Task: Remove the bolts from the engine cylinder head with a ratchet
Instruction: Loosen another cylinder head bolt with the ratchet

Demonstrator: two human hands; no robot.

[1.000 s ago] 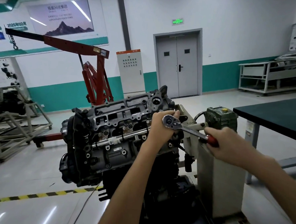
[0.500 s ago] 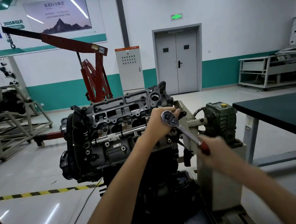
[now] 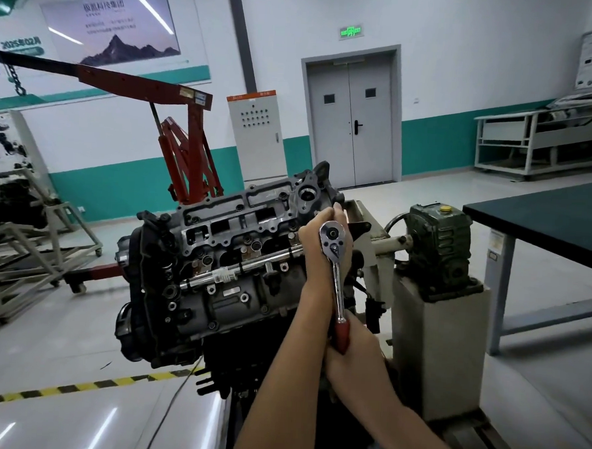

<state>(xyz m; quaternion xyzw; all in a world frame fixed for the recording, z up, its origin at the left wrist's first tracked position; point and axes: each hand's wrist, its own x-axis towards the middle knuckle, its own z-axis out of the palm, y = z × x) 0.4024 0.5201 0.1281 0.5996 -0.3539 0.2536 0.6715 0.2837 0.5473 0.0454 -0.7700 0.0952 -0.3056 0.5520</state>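
Note:
A dark engine with its cylinder head [image 3: 239, 235] facing me is mounted on a stand. A chrome ratchet [image 3: 336, 267] with a red handle is set on the head's right end, its shaft pointing down toward me. My left hand [image 3: 316, 237] is cupped behind the ratchet's round head, fingers curled around it. My right hand [image 3: 353, 351] grips the red handle at the low end. The bolt under the ratchet head is hidden.
The engine stand's grey pillar [image 3: 439, 352] and green gearbox [image 3: 437, 249] sit right of the engine. A dark-topped table [image 3: 541, 220] is at far right. A red engine crane [image 3: 185, 150] stands behind, a metal frame [image 3: 19, 244] at left, and yellow-black floor tape [image 3: 84, 383] below.
My right hand has swung the ratchet handle clockwise, from pointing right to pointing down toward me. My left hand has stayed on the ratchet head.

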